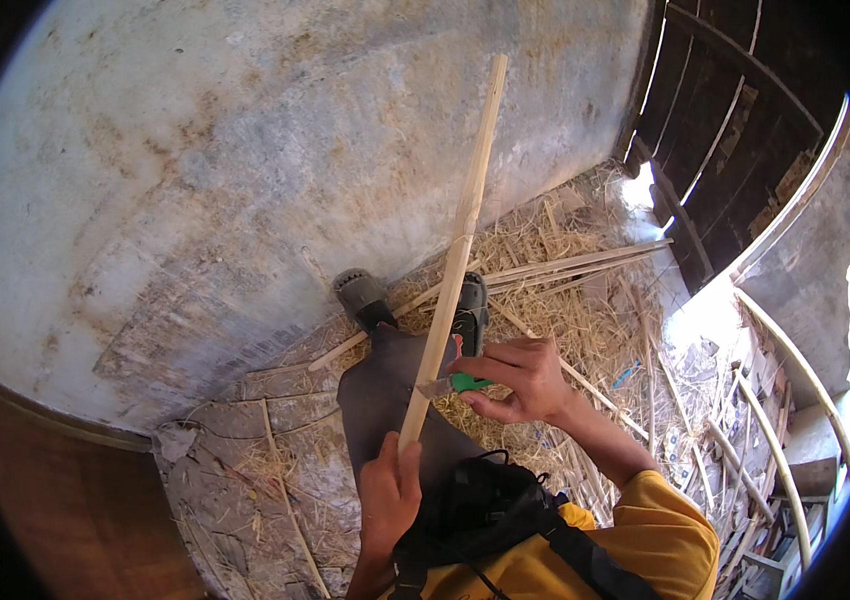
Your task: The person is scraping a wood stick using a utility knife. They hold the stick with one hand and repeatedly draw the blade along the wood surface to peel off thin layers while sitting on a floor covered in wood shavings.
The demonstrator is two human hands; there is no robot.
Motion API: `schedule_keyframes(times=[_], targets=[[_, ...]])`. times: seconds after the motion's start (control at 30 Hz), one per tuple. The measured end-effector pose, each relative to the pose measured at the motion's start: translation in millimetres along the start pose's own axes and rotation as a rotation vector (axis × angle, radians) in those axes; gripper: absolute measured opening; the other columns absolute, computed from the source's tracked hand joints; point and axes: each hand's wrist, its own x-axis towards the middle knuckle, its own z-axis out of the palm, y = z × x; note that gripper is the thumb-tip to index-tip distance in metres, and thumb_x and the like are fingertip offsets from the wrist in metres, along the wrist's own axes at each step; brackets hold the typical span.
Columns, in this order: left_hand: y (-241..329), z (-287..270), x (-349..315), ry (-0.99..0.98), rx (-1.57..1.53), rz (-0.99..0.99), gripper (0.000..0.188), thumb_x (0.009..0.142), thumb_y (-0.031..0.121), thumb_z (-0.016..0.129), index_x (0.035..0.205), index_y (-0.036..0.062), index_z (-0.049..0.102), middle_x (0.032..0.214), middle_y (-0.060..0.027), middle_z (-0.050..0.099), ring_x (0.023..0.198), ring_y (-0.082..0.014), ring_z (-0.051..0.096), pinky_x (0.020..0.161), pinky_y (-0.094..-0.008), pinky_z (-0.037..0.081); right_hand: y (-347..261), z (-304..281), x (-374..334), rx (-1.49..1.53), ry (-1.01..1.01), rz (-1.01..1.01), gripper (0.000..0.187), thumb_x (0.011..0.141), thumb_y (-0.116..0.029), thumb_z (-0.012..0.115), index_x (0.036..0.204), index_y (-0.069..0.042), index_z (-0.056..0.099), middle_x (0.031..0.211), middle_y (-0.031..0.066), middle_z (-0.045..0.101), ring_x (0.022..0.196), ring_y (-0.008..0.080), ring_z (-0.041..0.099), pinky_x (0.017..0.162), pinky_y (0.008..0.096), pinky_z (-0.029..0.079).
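Observation:
A long, pale wooden strip (470, 200) slants up and away across my lap, with its far end in front of the wall. My left hand (390, 490) is closed around its near end. Close above, my right hand (525, 380) grips the green handle of a knife (470, 382). The short blade lies against the strip's surface, a little beyond my left fingers. A small red patch shows by my right fingertips; what it is I cannot make out. The strip passes over my dark trouser leg (375, 385) and partly hides one shoe (470, 312).
Straw-like shavings (555, 235) cover the floor around my feet. Several strips (585, 265) lie beyond my shoes, and long curved poles (780, 460) stand at the right. A stained wall (275, 150) rises close ahead. Dark boards (725, 130) stand at the far right, a brown panel (75, 490) at the left.

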Motion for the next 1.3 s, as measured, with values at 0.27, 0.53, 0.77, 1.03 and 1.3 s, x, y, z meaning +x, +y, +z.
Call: schedule_keyframes(times=[0.27, 0.53, 0.77, 1.03, 1.3], targets=[[6, 5, -1, 0.049, 0.087, 0.035, 0.024, 0.112, 0.021, 0.058, 0.106, -0.0023, 0.060, 0.067, -0.0272, 0.060, 0.066, -0.0505, 0.066, 0.054, -0.0536, 0.045, -11, -13, 13, -0.131, 0.045, -0.042, 0.031, 0.084, -0.031, 0.087, 0.114, -0.024, 0.083, 0.076, -0.0034, 0.062, 0.055, 0.0188, 0.063, 0.050, 0.0342, 0.051], [3, 6, -9, 0.011, 0.065, 0.038, 0.024, 0.113, 0.020, 0.057, 0.102, -0.0006, 0.059, 0.071, -0.0290, 0.062, 0.070, -0.0524, 0.066, 0.056, -0.0562, 0.046, 14, -23, 18, -0.158, 0.172, 0.159, 0.029, 0.089, -0.029, 0.085, 0.115, -0.015, 0.083, 0.084, 0.0041, 0.074, 0.065, 0.0252, 0.072, 0.058, 0.0369, 0.057], [-27, 8, -15, -0.019, 0.070, 0.040, 0.030, 0.114, 0.025, 0.058, 0.103, -0.0030, 0.061, 0.069, -0.0278, 0.062, 0.070, -0.0515, 0.068, 0.054, -0.0507, 0.046, 49, -36, 33, -0.052, 0.188, 0.357, 0.030, 0.094, -0.025, 0.080, 0.116, -0.005, 0.080, 0.096, 0.0140, 0.079, 0.079, 0.0311, 0.078, 0.072, 0.0400, 0.061], [-7, -4, -5, 0.011, -0.004, -0.006, 0.037, 0.116, 0.031, 0.054, 0.098, -0.0007, 0.059, 0.065, -0.0071, 0.051, 0.056, -0.0146, 0.050, 0.054, -0.0363, 0.038, 22, -10, 8, 0.080, 0.045, 0.125, 0.027, 0.093, -0.027, 0.081, 0.115, -0.011, 0.081, 0.090, 0.0077, 0.077, 0.070, 0.0268, 0.075, 0.063, 0.0380, 0.060], [-5, 1, 1, 0.034, 0.027, 0.059, 0.030, 0.113, 0.025, 0.059, 0.102, -0.0029, 0.059, 0.061, -0.0222, 0.055, 0.055, -0.0451, 0.063, 0.050, -0.0476, 0.041, -17, 0, -2, -0.061, -0.022, -0.006, 0.036, 0.088, -0.034, 0.086, 0.122, -0.023, 0.083, 0.077, -0.0008, 0.063, 0.056, 0.0200, 0.065, 0.051, 0.0361, 0.053]])
